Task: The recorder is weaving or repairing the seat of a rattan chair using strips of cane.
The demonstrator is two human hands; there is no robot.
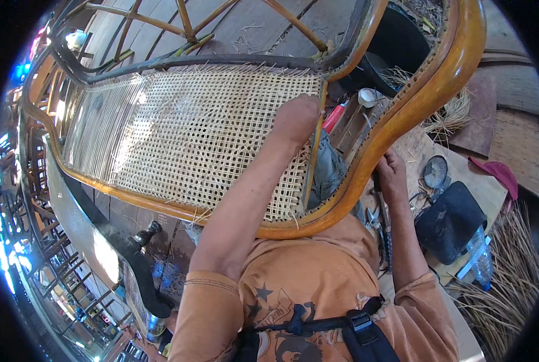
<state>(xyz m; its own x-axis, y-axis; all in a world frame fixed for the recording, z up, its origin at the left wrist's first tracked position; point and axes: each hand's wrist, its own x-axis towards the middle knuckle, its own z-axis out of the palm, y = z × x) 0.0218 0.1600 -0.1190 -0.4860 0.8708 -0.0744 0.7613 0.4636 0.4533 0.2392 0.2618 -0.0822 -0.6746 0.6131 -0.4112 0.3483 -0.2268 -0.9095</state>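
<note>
- Head view: we locate the cane panel ahead of the torso, set within the wooden frame.
- We judge the weave light, springy and prone to snapping if creased; the frame should be stiff, fairly heavy and slick with varnish. We would hold the frame by its curved rail and press the weave only lightly.
- We note the left forearm reaching diagonally over the panel; the left hand is curled at its right end. We cannot tell whether it grasps a strand.
- The right hand sits beyond the rail, fingers partly hidden; we cannot tell its grip.
</note>
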